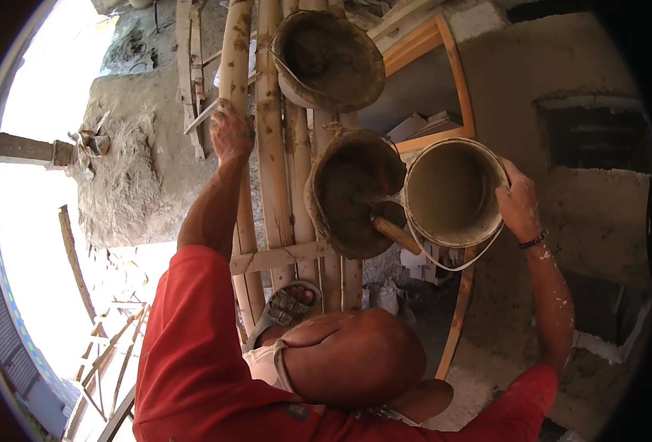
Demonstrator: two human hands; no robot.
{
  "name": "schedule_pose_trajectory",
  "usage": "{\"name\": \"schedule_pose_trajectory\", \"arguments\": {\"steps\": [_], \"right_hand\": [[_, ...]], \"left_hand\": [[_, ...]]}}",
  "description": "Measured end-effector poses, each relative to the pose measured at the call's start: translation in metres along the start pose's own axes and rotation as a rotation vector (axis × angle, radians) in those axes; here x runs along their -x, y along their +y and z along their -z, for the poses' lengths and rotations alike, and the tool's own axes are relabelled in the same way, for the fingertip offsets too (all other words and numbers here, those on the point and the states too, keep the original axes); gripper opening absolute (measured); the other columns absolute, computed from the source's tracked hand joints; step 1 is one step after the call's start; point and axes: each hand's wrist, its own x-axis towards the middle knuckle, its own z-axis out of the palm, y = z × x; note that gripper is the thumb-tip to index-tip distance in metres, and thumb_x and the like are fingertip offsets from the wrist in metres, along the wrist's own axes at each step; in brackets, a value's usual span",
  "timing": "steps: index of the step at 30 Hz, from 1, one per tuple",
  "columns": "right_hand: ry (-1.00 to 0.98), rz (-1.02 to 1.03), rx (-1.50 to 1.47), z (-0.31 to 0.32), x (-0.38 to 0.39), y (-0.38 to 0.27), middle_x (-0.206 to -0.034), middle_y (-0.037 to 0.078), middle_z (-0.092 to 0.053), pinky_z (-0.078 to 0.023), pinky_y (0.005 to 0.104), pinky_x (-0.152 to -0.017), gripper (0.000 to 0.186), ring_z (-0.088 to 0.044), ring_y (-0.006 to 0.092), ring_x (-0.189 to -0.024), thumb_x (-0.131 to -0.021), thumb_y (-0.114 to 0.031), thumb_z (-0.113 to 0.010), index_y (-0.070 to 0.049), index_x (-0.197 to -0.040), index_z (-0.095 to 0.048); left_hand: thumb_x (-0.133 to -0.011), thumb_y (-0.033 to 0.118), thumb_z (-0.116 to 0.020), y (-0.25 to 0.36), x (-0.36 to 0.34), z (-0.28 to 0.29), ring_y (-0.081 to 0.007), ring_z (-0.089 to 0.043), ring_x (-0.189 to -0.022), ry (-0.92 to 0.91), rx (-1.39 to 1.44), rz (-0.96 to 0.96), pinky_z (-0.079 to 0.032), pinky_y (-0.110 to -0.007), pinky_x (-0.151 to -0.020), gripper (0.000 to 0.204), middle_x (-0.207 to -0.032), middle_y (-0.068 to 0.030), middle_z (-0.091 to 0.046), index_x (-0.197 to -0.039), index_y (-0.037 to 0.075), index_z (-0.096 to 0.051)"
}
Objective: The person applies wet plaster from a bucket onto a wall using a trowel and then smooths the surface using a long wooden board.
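Note:
My left hand (230, 134) grips a bamboo pole (235, 55) of the platform. My right hand (517, 200) holds the rim of a white bucket (455, 193) with grey, watery liquid inside; it is tipped over a mortar-crusted container (330, 195), and a stream appears to run from its lip. That container holds dark wet mix, with a wooden-handled tool (392, 234) resting in it. A second crusted container (326, 59) with grey mix stands just beyond, on the poles.
A crossbar (273, 258) ties the poles near my sandalled foot (289, 303). An orange wooden frame (466, 110) lies below, right of the poles. Rough plastered wall (576, 62) with dark recesses is on the right; a cement-covered ledge (127, 206) and bright open drop are left.

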Motion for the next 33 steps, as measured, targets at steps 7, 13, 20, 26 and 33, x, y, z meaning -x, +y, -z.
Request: {"name": "schedule_pose_trajectory", "arguments": {"steps": [7,13,20,26,33], "right_hand": [[-0.022,-0.302,-0.477,0.009,-0.010,0.038,-0.100,0.012,-0.067,-0.049,0.0288,-0.078,0.047,-0.063,0.0180,-0.084,-0.073,0.006,-0.044,0.006,-0.118,-0.058],[0.136,-0.506,-0.788,0.022,-0.051,0.052,-0.093,0.009,-0.065,-0.045,0.0267,-0.051,0.044,-0.059,0.0128,-0.065,-0.074,0.006,-0.045,0.004,-0.116,-0.060],[0.352,-0.564,-1.032,0.004,-0.175,0.038,-0.084,0.016,-0.061,-0.043,0.0289,-0.036,0.029,-0.053,0.0179,-0.049,-0.087,0.001,-0.043,0.004,-0.112,-0.056],[0.559,-0.679,-1.281,-0.051,-0.325,-0.003,-0.093,0.021,-0.060,-0.049,0.0298,-0.041,0.024,-0.057,0.0228,-0.056,-0.093,-0.003,-0.042,0.008,-0.110,-0.054],[0.558,-0.798,-1.577,-0.109,-0.445,-0.057,-0.095,0.024,-0.061,-0.056,0.0328,-0.051,0.022,-0.061,0.0246,-0.057,-0.092,-0.002,-0.047,0.010,-0.110,-0.052]], "left_hand": [[-0.090,0.042,-0.060,-0.001,0.001,0.001,-0.0453,-0.058,-0.104,0.009,0.026,-0.003,-0.047,-0.045,-0.092,0.083,-0.131,-0.0322,-0.043,-0.148,0.000,-0.018],[-0.089,0.041,-0.061,-0.001,-0.001,-0.001,-0.0453,-0.058,-0.101,0.013,0.020,0.000,-0.048,-0.045,-0.089,0.083,-0.130,-0.0321,-0.044,-0.149,0.001,-0.018],[-0.088,0.036,-0.062,-0.001,-0.004,-0.003,-0.0431,-0.059,-0.098,0.031,0.042,0.016,-0.048,-0.045,-0.086,0.082,-0.131,-0.0304,-0.044,-0.150,0.003,-0.018],[-0.088,0.029,-0.061,0.000,-0.006,-0.002,-0.0421,-0.058,-0.095,0.059,0.015,0.027,-0.049,-0.044,-0.082,0.077,-0.129,-0.0273,-0.044,-0.148,0.004,-0.021],[-0.089,0.023,-0.059,0.005,-0.006,0.007,-0.0421,-0.056,-0.096,0.001,0.045,0.050,-0.048,-0.047,-0.083,0.072,-0.128,-0.0251,-0.043,-0.148,0.004,-0.022]]}}
